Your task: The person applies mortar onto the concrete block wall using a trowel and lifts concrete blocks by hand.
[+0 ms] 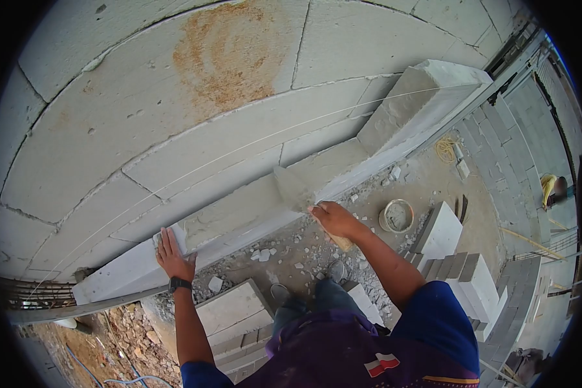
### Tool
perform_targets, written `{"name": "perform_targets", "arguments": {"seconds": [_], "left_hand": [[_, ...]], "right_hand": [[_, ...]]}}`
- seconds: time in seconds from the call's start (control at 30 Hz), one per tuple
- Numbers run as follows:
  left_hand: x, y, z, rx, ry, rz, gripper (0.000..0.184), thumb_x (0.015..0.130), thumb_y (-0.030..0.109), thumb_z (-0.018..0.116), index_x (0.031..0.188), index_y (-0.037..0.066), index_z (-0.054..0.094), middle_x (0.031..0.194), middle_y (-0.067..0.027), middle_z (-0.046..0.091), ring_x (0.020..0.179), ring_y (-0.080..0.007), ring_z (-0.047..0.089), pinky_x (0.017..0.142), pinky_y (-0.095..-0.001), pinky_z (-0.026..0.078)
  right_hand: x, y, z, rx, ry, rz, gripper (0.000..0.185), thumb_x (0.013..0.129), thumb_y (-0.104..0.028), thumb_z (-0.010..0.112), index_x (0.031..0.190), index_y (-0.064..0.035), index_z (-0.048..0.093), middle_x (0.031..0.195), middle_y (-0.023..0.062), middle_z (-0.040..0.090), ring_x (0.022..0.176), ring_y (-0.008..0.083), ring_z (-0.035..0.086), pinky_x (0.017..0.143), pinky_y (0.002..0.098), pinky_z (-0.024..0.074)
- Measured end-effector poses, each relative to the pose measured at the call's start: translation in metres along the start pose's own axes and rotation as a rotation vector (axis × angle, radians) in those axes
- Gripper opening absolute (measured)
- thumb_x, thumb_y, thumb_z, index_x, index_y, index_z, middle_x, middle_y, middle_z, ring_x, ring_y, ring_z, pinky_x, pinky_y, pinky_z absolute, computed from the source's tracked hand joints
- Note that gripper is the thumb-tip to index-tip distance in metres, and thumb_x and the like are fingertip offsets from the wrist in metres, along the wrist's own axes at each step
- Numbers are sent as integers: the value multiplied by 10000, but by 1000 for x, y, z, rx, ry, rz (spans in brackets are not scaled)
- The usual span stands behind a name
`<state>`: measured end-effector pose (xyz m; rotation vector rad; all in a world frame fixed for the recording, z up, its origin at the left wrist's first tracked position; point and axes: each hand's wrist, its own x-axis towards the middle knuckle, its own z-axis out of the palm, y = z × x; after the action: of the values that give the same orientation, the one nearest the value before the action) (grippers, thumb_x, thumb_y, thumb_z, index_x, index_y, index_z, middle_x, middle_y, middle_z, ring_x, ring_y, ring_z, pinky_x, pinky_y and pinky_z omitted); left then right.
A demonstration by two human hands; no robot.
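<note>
My right hand [333, 218] is closed round the handle of a trowel. The trowel's blade [293, 189] lies against the grey mortar [236, 205] spread along the top of a low course of pale blocks. My left hand [172, 257], with a dark watch at the wrist, lies flat with fingers stretched out on the end of a white block [119, 271], where the mortar layer begins. Farther right on the same course stands a raised block [404, 107] with mortar on its end face.
A taut string [239, 153] runs along the block wall [142, 97]. Below stand a bucket of mortar [396, 216], stacked blocks [456, 275] and more blocks [236, 310], among rubble [263, 255]. Another person [549, 191] is at far right. Bare earth [110, 346] lies lower left.
</note>
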<state>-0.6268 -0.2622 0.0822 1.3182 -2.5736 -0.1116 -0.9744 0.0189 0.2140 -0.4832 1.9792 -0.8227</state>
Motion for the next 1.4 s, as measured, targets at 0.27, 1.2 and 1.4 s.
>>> {"name": "perform_targets", "arguments": {"seconds": [0.27,1.2,1.4], "left_hand": [[0,-1,3,-1,-9,-15,1199,598,232,911,1583,141,233,1658,-73,218,1426,-385,345,1154,-550,267],[0,-1,4,26,-26,-21,1216,590,232,916,1589,153,226,1660,-61,214,1427,-382,348,1148,-559,270],[2,0,6,9,-5,-11,1217,583,225,921,1585,153,235,1656,-54,227,1433,-378,343,1149,-558,271]], "right_hand": [[50,-16,-38,-169,-78,45,462,1013,-408,506,982,49,574,704,139,585,525,248,611,427,416,494],[8,11,50,151,-33,7,477,1008,-433,521,926,34,569,681,124,573,520,230,610,432,383,490],[17,-11,154,-271,-144,-339,437,1014,-389,475,1005,32,590,836,271,685,785,439,687,744,527,534]]}}
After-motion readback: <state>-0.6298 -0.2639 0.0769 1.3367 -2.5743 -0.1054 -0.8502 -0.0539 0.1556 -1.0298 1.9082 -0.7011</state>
